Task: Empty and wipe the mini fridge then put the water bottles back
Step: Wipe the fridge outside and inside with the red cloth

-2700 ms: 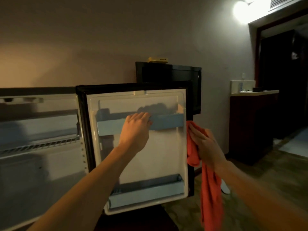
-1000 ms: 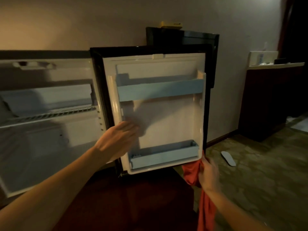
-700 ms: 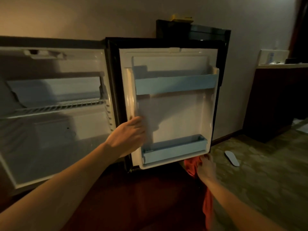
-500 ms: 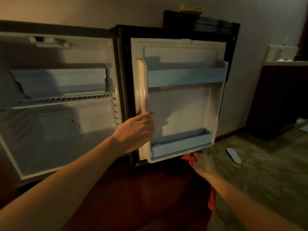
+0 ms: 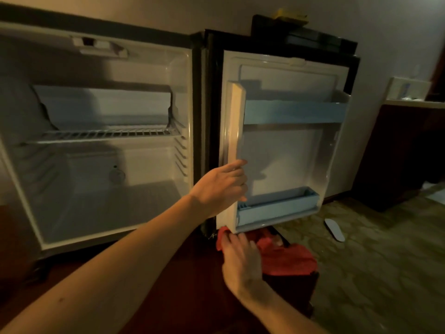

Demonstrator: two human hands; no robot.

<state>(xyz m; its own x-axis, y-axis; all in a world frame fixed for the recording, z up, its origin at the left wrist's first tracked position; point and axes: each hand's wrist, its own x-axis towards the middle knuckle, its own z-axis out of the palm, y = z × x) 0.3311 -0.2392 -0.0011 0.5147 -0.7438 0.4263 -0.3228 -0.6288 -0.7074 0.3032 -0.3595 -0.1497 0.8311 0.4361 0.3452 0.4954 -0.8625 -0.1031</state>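
The mini fridge stands open, its white inside bare except for a wire shelf. Its door swings out to the right and carries two pale blue racks with nothing in them. My left hand grips the door's inner left edge, just above the lower rack. My right hand holds a red cloth against the underside of the door's bottom edge. The cloth spreads to the right over a dark wooden surface. No water bottle shows in this view.
The fridge sits on a dark wooden unit. A dark cabinet stands at the right with a white box on top. A pale slipper lies on the patterned floor. A yellow item rests on the black box behind the door.
My left hand slid from the upper door rack down to the door's inner left edge. My right hand moved the cloth from the door's right side along under its bottom edge, leftward.
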